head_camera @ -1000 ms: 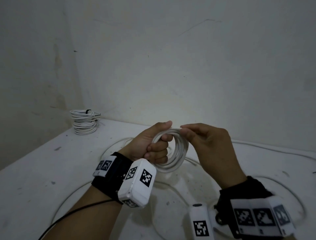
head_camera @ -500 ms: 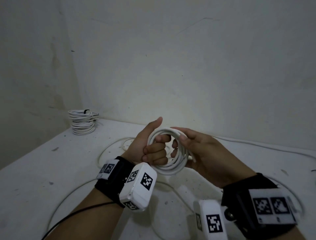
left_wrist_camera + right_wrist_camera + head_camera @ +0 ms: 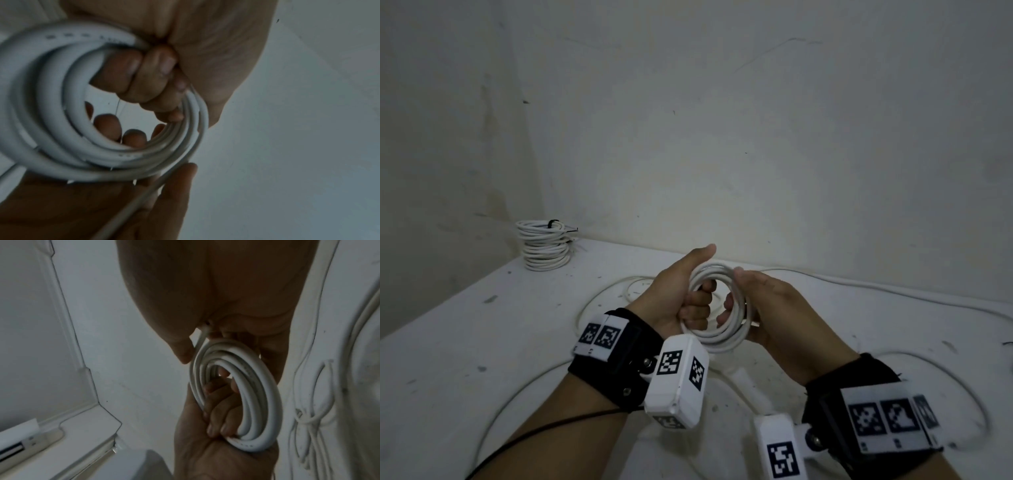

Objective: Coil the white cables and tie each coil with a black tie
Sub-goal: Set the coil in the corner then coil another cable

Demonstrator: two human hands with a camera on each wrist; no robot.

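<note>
Nearest: wrist units w/ black-and-white square code tags on both wrists, no readable text. Left hand (image 3: 681,294) has fingers curled through the coil (image 3: 717,334) – thumb up along its outer edge, firm grip. Right hand (image 3: 770,308) cups the coil's right side, fingertips hooked inside the ring, a loose strand running across its palm – so it's holding too. Coil is held in the air between both hands, above the table (image 3: 448,359). Cable looks light, semi-stiff, springy & smooth – loops prob. want to pop open, so pinch all turns together at one spot, where the left hand is. Faint print on the jacket, too blurred to read. Slack cable (image 3: 876,289) trails over the table behind. Far left corner: stack of coils (image 3: 544,248), a black tie (image 3: 553,222) on top.
</note>
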